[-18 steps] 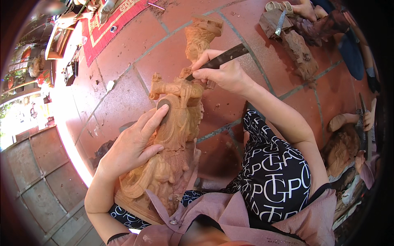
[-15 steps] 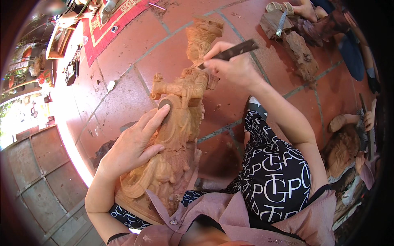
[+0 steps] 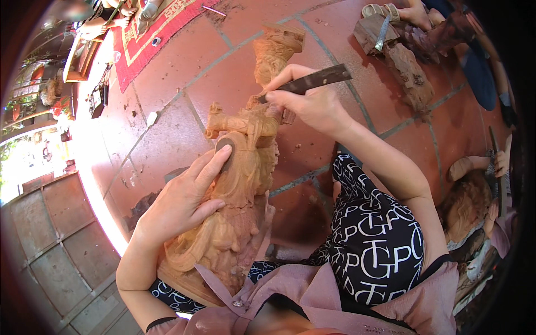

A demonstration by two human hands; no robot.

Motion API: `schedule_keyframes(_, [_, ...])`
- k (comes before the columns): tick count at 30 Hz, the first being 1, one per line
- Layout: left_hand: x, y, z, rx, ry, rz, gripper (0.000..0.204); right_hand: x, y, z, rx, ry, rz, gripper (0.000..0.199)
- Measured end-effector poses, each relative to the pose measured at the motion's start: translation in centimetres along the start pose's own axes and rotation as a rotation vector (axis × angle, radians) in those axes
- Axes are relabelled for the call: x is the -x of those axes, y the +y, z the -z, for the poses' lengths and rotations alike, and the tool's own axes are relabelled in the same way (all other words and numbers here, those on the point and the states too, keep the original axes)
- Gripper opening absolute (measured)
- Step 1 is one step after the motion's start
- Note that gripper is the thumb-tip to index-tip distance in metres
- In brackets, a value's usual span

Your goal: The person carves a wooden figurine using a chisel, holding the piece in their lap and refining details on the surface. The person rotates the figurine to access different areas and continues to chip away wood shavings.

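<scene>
Near edge: pink apron bib [image 3: 312,301] at bottom of frame, black trousers with white letter print [image 3: 374,245] over the raised right knee.

Pale carved wooden figure statue [image 3: 240,190] leans tilted across the lap, base toward the body, head end pointing away over the red tile floor [image 3: 184,84].

Left hand [image 3: 181,201]: open, fingers spread, palm flat against the statue's left flank at mid-body. Index fingertip lies on a rounded dark patch just below the figure's outstretched arm. Pressing it, not gripping it.

Right hand [image 3: 312,100]: closed round a dark metal carving chisel with flat blade [image 3: 310,82], pinched between thumb and fingers. Tip sits at the statue's upper part, near the shoulder; exact contact spot probably hidden behind the fingers. Handle end sticks out to the upper right.

Beyond the statue's top: second pale carved wooden piece [image 3: 276,53] on the tiles, just past the chisel tip.

Right edge: another person's hand [image 3: 501,163] at a brown carved block [image 3: 466,204].

Far right: dark rough-cut wooden carving [image 3: 410,70] on the floor, flat metal tool [image 3: 383,32] lying across it.

Far left: red patterned mat with yellow border [image 3: 156,33]. Grey paved slabs [image 3: 50,234] at lower left.
</scene>
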State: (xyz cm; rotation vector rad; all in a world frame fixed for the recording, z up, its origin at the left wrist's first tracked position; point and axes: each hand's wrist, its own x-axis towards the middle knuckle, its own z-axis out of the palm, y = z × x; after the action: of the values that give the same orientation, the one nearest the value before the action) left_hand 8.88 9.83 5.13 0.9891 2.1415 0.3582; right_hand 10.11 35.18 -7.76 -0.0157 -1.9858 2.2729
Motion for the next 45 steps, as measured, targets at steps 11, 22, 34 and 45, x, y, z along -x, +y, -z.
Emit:
schedule_keyframes(11, [0.2,-0.3,0.0,-0.017,-0.013,-0.002,0.081,0.5,1.0,-0.5,-0.061,-0.013,-0.103,0.009])
schedule_keyframes(22, [0.3,-0.4,0.1,-0.014,-0.007,-0.020,0.080,0.3,0.5,-1.7,-0.036,0.001,-0.080,0.010])
schedule_keyframes(34, [0.0,-0.8,-0.3,-0.035,0.056,-0.079,0.082,0.8,1.6,0.3,-0.123,-0.114,-0.102,0.010])
schedule_keyframes(45, [-0.2,-0.2,-0.1,-0.017,0.031,-0.039,0.079,-0.2,1.4,0.3,-0.173,-0.188,-0.078,0.011])
